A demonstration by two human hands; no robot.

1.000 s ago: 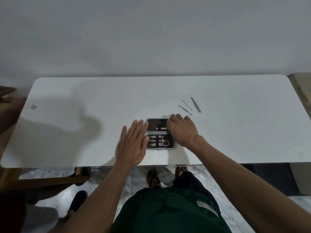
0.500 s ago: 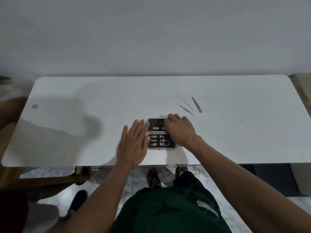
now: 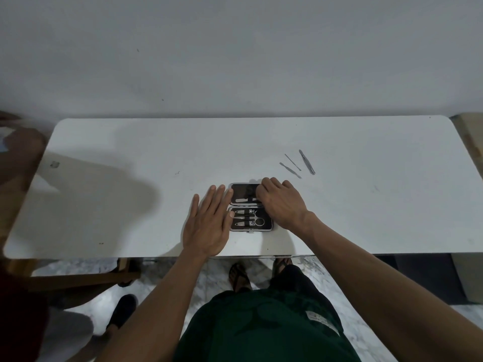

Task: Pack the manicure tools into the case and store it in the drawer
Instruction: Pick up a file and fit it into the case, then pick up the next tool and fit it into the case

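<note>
Near the front edge of the white table (image 3: 366, 218), head view: the manicure case (image 3: 245, 202) lies opened flat, its two dark-lined halves one behind the other; the near half holds nail clippers (image 3: 244, 223) and small scissors (image 3: 257, 221) under a strap, the far half a single pale tool (image 3: 243, 200); the left hand (image 3: 207, 226) rests palm-down and flat, fingers extended, just beside the case's left edge, fingertips touching its rim and grasping nothing; the right hand (image 3: 281, 205) lies over the right side of the case, fingers curled down onto the far half, whether they pinch a tool cannot be told; three loose metal tools (image 3: 298, 164) lie on the table behind and to the right of the right hand, apart from the case; below the table edge, dark green clothing and sandalled feet on a marbled floor.
</note>
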